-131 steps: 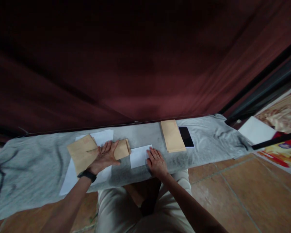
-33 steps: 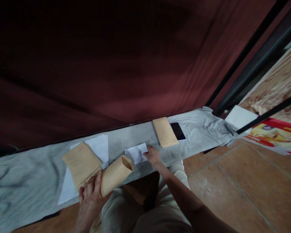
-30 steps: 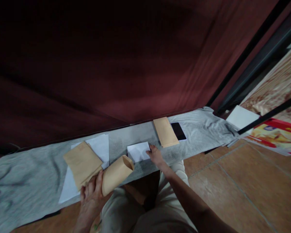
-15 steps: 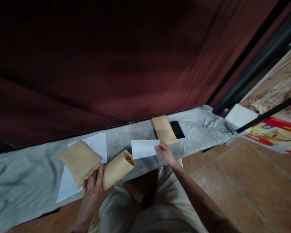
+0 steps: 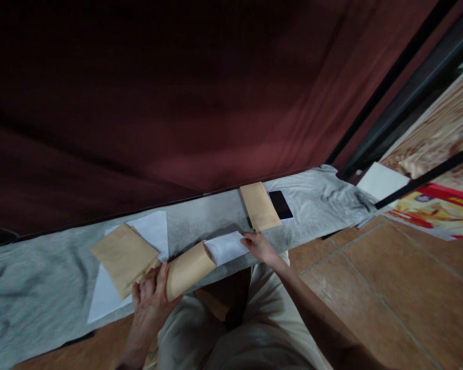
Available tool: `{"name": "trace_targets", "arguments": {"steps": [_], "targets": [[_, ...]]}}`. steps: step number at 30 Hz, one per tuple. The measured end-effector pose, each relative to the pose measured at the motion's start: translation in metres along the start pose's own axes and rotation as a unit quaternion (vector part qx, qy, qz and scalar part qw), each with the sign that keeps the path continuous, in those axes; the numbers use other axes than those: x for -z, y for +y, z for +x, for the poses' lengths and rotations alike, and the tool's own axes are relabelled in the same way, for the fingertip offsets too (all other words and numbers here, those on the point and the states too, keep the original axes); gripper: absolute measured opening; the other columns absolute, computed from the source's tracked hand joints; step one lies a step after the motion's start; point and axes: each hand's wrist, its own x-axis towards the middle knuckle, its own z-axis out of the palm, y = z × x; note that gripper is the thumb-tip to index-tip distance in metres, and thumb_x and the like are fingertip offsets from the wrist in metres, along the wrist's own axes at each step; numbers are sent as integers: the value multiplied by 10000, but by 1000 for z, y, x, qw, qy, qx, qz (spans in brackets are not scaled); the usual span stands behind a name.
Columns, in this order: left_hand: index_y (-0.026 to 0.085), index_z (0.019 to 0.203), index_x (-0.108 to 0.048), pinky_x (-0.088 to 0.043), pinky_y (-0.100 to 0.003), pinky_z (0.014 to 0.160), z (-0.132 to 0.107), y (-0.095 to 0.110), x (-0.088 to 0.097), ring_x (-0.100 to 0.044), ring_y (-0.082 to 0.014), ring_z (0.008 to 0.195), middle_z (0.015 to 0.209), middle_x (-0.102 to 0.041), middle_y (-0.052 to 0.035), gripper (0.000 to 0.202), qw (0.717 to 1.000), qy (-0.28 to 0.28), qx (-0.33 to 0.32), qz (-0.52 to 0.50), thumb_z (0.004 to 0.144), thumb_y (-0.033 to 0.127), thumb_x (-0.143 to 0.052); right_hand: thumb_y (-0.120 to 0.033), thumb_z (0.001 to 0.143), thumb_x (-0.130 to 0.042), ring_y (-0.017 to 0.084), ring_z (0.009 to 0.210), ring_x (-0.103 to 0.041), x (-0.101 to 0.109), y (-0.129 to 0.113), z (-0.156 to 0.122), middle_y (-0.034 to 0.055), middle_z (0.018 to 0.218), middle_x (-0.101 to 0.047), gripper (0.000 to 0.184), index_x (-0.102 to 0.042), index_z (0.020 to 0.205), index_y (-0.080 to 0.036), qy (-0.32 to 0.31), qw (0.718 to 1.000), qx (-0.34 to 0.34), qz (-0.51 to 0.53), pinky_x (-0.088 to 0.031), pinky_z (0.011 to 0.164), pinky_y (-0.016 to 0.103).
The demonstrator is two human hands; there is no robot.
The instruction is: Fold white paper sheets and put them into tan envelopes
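Observation:
My left hand (image 5: 153, 295) grips the closed end of a brown paper envelope (image 5: 191, 270), whose open mouth faces right. A folded white sheet of paper (image 5: 226, 247) is partly inside that mouth. My right hand (image 5: 260, 246) pinches the sheet's right end. To the left, several brown envelopes (image 5: 125, 257) lie on white sheets (image 5: 152, 226), close beside my left hand. Another brown envelope (image 5: 259, 205) lies flat just beyond my right hand, with a dark-screened phone (image 5: 281, 205) against its right side.
A grey cloth (image 5: 46, 272) covers the narrow bench, and a dark red curtain (image 5: 216, 128) hangs behind it. At the right are a black metal frame (image 5: 428, 182), a white pad (image 5: 381, 181) and a red and yellow box (image 5: 440, 210) above the tiled floor (image 5: 370, 288).
My right hand has moved the white sheet left and down, so its left end is now inside the envelope's mouth. My left hand holds the envelope in nearly the same place.

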Motion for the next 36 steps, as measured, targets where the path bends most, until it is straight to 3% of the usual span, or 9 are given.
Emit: {"name": "trace_targets", "arguments": {"steps": [5,11,16,18,22,29,36], "targets": [[176,1615,-127,-185,-629,1173,6,11,2,-422,-401,1356,1466,-424,-232,954,999,24,-14,-19,837,413,-625,-139,853,-585,139,603,-564,-10,-1,3,-16,609,-592,236,-580,625,-200,-2,1000,-13,-6,-327,555,224],[193,1612,-125,-173,-621,1186,20,32,7,-375,-389,1410,1438,-454,-218,942,996,45,-51,-51,843,397,-629,-238,877,-636,135,569,-529,-37,2,0,-35,536,-527,311,-567,575,-212,11,999,-24,24,-326,552,240],[167,1607,-143,-182,-620,1186,33,44,5,-396,-385,1390,1406,-476,-226,941,994,50,-79,-59,836,381,-637,-212,869,-647,181,832,-632,-58,3,-2,11,757,-666,237,-661,632,-233,70,994,39,72,-477,791,281],[160,1604,-160,-190,-618,1184,38,48,4,-411,-383,1375,1394,-489,-225,927,993,48,-89,-64,839,385,-633,-187,858,-638,185,902,-645,-65,6,-1,16,828,-694,189,-706,691,-245,64,993,27,96,-493,845,290],[169,1601,-191,-178,-613,1193,43,54,1,-422,-382,1365,1400,-494,-215,912,992,37,-97,-73,838,399,-635,-135,830,-611,175,827,-661,-75,14,3,13,835,-709,198,-738,721,-242,25,992,-28,123,-510,746,262],[174,1611,-137,-160,-612,1199,43,51,-11,-393,-372,1400,1432,-475,-212,917,990,33,-108,-88,869,447,-601,-118,827,-584,190,737,-681,-79,17,2,13,763,-728,223,-769,770,-227,12,986,-50,160,-497,679,267],[147,1598,-200,-131,-572,1215,45,51,-17,-400,-359,1392,1435,-485,-212,916,990,30,-108,-91,852,478,-615,-159,803,-599,171,733,-661,-76,12,-2,-5,781,-734,175,-765,800,-212,49,975,-64,207,-490,674,234]]}}
